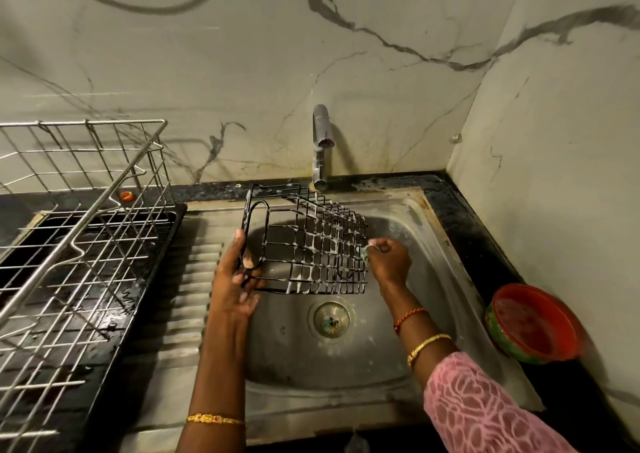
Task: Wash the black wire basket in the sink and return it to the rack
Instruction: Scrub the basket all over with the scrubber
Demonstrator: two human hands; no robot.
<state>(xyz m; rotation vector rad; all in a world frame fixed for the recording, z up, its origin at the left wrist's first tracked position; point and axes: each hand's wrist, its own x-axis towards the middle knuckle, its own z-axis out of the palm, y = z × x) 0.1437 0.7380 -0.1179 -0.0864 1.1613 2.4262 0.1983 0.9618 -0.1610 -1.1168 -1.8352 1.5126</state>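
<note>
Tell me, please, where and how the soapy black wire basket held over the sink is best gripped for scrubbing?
Probably by the end frame with the oval handle loop, from the left: the black wire basket lies tilted on its side, and the left hand already grips there, leaving the mesh free for the right hand.

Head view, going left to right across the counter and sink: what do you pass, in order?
Silver wire dish rack → left hand gripping the black wire basket → right hand scrubbing its far side → red bowl on the dark counter.
</note>
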